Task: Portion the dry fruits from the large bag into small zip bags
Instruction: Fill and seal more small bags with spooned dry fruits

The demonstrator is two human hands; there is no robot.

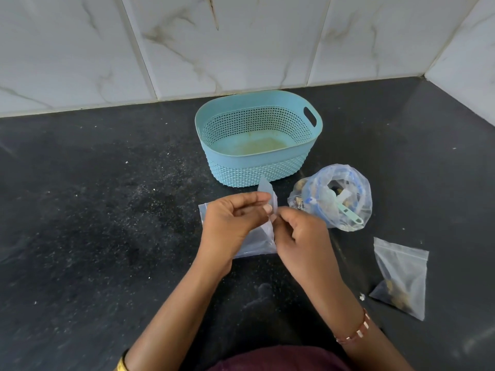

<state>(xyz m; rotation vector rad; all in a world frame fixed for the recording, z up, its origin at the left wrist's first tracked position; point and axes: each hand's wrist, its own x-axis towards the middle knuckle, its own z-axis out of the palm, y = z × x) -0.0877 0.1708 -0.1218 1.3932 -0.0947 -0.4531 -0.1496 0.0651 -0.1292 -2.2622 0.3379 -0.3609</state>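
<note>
Black speckled desk [93, 210] w/ white marbled wall tiles [241, 44] behind, meeting in a corner at far right.

Left wrist at bottom edge has a gold bangle [122, 364]. Left hand [233, 226] sits mid-frame, fingers [254, 197] curled & pressed w/ thumb onto the edge of a clear small zip bag [266, 195], which sticks up between both hands. Under the hands lies a flat stack of empty zip bags [257, 246] on the desk; can't tell how many. The held bag looks empty.

Behind the hands, a light blue perforated basket [257, 167] w/ handle cut-out on its right end; nothing in it, yellowish stain on the floor of it. It's near the held bag's top, not touching as far as I can tell.

Right hand [302, 236] is just beside the left, thumb & forefinger pinching the same bag's lower edge, other fingers curled in. Right wrist has a copper-toned bracelet [356, 332].

Right of the hands, the large bag [345, 199]: clear, crumpled, mouth open upward, dry fruits [300, 187] showing through the plastic. A mint green scoop [348, 210] lies in it, handle pointing toward lower right.

Further right & nearer the person, a filled zip bag [401, 277] lies flat on the desk, w/ brown pieces at its lower end, well apart from the large bag. Whether its seal is closed, can't tell.
</note>
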